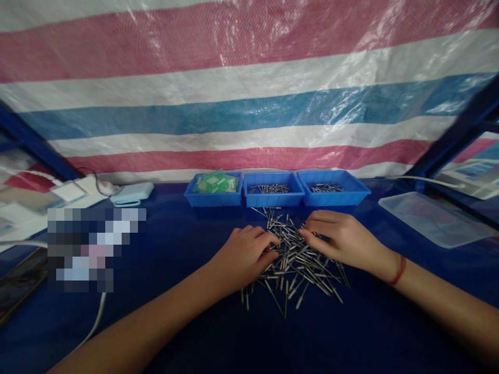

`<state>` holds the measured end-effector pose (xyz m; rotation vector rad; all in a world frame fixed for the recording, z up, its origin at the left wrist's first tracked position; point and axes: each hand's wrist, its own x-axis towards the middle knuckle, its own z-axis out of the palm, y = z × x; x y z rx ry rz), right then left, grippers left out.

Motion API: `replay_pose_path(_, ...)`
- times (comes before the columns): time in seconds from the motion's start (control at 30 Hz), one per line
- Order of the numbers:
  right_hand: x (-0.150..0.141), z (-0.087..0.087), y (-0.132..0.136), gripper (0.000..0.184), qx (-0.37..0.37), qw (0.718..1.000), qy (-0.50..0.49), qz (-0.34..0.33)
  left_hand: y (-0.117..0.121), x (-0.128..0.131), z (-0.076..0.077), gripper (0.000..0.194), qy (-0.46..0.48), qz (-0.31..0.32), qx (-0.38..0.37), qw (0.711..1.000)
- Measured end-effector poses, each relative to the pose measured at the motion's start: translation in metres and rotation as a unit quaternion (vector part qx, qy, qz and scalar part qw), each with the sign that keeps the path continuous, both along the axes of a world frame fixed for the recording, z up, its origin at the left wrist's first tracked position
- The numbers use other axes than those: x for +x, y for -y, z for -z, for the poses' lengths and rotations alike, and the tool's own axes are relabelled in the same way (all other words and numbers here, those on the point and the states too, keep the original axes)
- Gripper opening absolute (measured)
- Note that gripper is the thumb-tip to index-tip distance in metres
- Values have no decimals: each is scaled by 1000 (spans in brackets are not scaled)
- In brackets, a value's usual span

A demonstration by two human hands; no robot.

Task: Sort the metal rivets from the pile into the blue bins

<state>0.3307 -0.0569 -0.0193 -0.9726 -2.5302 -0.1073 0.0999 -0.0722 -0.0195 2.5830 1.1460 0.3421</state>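
A loose heap of metal blind rivets (pixel 300 254) lies on the dark blue table, their thin stems pointing every way. At the heap's left side is my left hand (pixel 247 254), its fingers curved and a gap showing between thumb and forefinger, with rivets close by the tips. My right hand (pixel 337 236) reaches over the heap's right side. Its thumb and forefinger come together at the rivets in a pinch; a rivet seems to be between the tips, though it is small and partly hidden. A red band (pixel 399 270) circles the right wrist.
Behind the heap stand a blue bin with green packets (pixel 215 182), a middle bin (pixel 273 200) and a right bin (pixel 337 197), both holding rivets. A clear plastic lid (pixel 432 218) lies right. Left are a light blue case (pixel 132 193), a phone (pixel 23 280) and a white cable (pixel 97 317).
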Motion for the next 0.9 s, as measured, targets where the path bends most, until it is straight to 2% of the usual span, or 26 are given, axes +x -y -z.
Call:
replay_pose_path(0.17,0,1,1,33,-12,1000,-2,-4,1,0,-1,21,-1,-10,-4,1000)
replay_pose_path(0.33,-1,2,2,33,-17,1000,3,-6,2,0,-2,15,-1,-9,-6,1000)
replay_pose_path(0.63,-4,-2,6,33,-24,1000,-1,-13,-1,-3,1,14,25,9,23,999)
replay_pose_path(0.73,-7,-3,9,30,-58,998,-23,-25,-2,-2,1,13,59,-1,23,998)
replay_pose_path(0.83,-12,-4,13,17,-130,986,-91,-51,0,0,-3,11,129,-20,-7,991)
replay_pose_path(0.9,-15,-4,16,21,-170,974,-144,-52,3,3,-5,10,183,-34,-43,982)
